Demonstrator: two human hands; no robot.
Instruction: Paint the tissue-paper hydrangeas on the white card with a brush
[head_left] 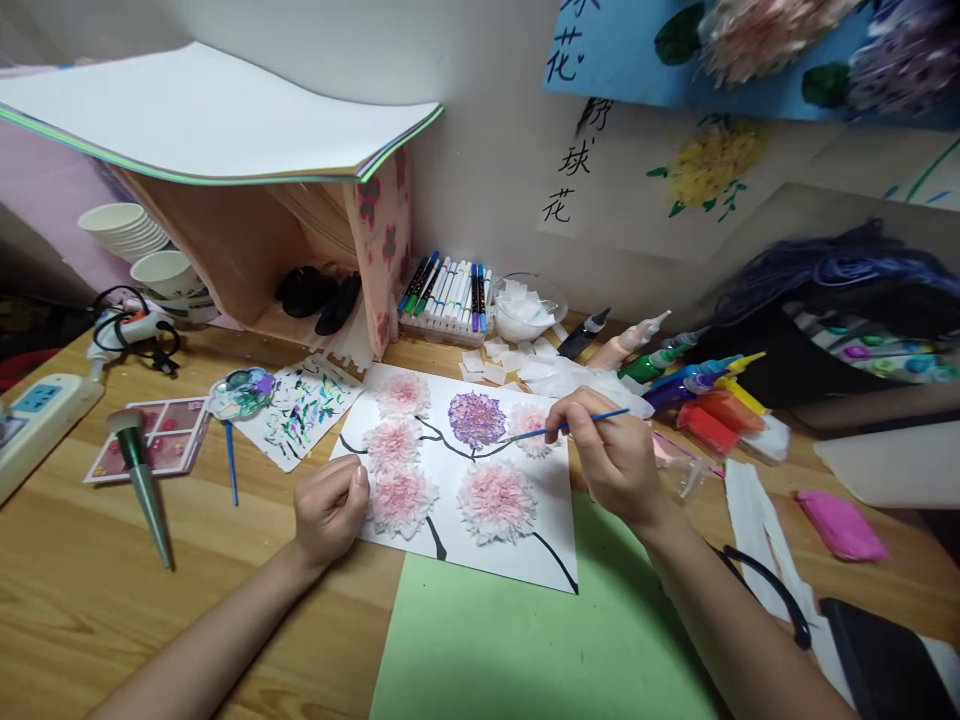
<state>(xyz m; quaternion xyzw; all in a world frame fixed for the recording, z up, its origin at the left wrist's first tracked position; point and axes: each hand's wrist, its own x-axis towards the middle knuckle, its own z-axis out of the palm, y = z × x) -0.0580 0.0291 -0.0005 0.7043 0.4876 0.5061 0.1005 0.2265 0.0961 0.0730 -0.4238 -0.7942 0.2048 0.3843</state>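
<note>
My right hand (604,445) pinches a slim blue paintbrush (536,432), its tip at a black painted stem near the purple flower. Closed in a loose fist, my left hand (330,505) rests at the left edge of the white sheet (450,545); whether anything is inside the fist is hidden. On the sheet are several pink ruffled flowers (497,502) that look like tissue paper, one purple flower (478,420) and black branch lines. One pink flower at the right is partly behind my right hand.
A paint palette (241,393), a second blue brush (231,465) and a paint-smeared paper (300,410) lie left. Paint bottles (675,385), white paper squares (495,365) and a marker box (446,295) stand behind. A green mat (480,640) lies in front, a makeup brush (142,485) far left.
</note>
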